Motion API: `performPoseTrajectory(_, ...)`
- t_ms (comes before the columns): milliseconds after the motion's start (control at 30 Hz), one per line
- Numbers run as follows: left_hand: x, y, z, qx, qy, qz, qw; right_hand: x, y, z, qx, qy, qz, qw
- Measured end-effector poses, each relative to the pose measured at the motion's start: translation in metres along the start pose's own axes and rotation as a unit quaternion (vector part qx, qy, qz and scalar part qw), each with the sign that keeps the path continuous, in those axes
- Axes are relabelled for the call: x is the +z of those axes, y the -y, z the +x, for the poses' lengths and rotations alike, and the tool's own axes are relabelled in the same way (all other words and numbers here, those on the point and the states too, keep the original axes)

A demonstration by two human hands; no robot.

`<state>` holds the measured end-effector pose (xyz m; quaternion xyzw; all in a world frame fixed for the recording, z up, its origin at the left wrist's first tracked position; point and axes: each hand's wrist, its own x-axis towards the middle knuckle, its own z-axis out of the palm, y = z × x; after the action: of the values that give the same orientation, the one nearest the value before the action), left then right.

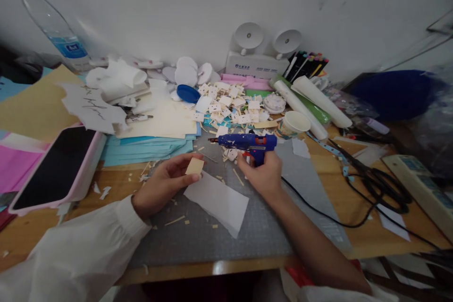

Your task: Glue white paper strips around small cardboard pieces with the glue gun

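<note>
A loose sleeve (81,250) of soft white cloth, creased and gathered at the cuff, lies nearest the camera on the person's left arm. Beneath the arms spreads a smooth table (116,181) of warm-toned wood, partly covered by a flat grey mat (262,240) with a scuffed surface. Beyond the mat sits a jumbled heap of cards (226,104), small, pale and squarish, many with dark marks and thin sticks. To the left, a phone (54,165) in a rounded pink case lies beside layered blue sheets (152,151) with crisp edges.

Above the mat, just on the near side of the heap, is a glue gun (246,141) of hard blue plastic, flecked with pale specks. Its long axis runs almost level across the view; the nozzle points to the person's left, and the handle drops toward the person. The right hand (265,177) is wrapped around that handle. The left hand (166,181) pinches a flat cream square (194,166) between thumb and fingers, its face tilted up, below the nozzle and apart from it.

Under the square, a thin white paper strip (219,203) slants across the mat, one edge uneven. Smallest are the scattered slivers (239,177), narrow and straight.
</note>
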<state>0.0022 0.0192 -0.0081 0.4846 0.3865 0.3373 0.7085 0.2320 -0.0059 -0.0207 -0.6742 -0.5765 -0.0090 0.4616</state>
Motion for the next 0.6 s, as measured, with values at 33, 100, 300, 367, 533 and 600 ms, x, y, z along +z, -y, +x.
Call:
performPoseTrajectory(33,0.000,0.000,0.000,0.004,0.001,-0.002,1.000,0.000,0.000,0.000,-0.002,0.001,0.003,1.000)
performPoseTrajectory(100,0.000,-0.001,0.000,0.013,0.003,-0.009,1.000,-0.001,-0.001,-0.001,-0.002,0.006,0.009,1.000)
performPoseTrajectory(300,-0.002,-0.001,-0.001,0.006,0.010,-0.017,1.000,-0.006,0.003,-0.004,-0.008,0.016,0.030,0.999)
performPoseTrajectory(367,-0.003,0.000,-0.001,0.006,0.012,-0.014,1.000,-0.008,0.004,-0.004,-0.028,0.014,0.022,0.999)
performPoseTrajectory(533,-0.005,0.004,0.001,0.022,0.006,-0.019,1.000,-0.010,0.003,-0.007,-0.064,0.013,0.005,0.998)
performPoseTrajectory(600,-0.005,0.004,0.000,0.022,0.004,-0.016,1.000,-0.010,0.003,-0.008,-0.072,0.011,0.000,0.997)
